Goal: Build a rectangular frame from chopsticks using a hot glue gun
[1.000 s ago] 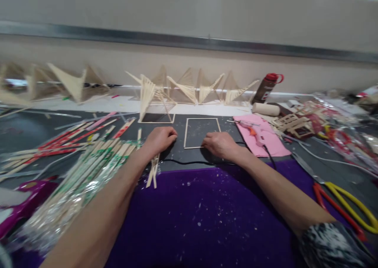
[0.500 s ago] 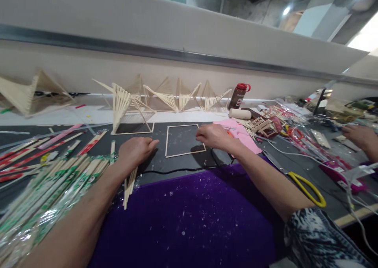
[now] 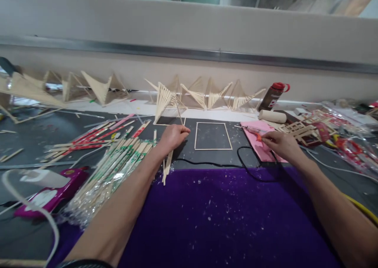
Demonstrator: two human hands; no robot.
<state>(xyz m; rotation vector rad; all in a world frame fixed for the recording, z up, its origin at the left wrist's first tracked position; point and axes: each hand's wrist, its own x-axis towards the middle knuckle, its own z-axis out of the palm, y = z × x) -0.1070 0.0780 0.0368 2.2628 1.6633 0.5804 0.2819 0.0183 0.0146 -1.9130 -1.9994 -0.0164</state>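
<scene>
My left hand [image 3: 174, 137] is just in front of the nearest stick model [image 3: 165, 100], its fingers curled together; whatever may be in them is hidden. Several loose thin wooden sticks [image 3: 167, 167] lie under its wrist. Between my hands, a square frame of thin sticks [image 3: 213, 149] lies flat on the dark table top. On the right, my right hand [image 3: 277, 144] has its fingers closed at the orange part of a small glue gun [image 3: 254, 131], which rests over pink paper [image 3: 251, 142]. A black cord [image 3: 240, 157] loops near it.
More twisted stick models [image 3: 102, 88] stand along the wall. Bundled wooden sticks in plastic wrap [image 3: 118, 157] lie left, near a magenta device [image 3: 56, 191] with a white cable. A bottle with a red lid [image 3: 270, 96] stands at the back right. A purple cloth [image 3: 212, 213] covers the front.
The view has turned left. My right hand has moved away from the square stick frame, rightward to the glue gun. My left hand stays near the same loose sticks.
</scene>
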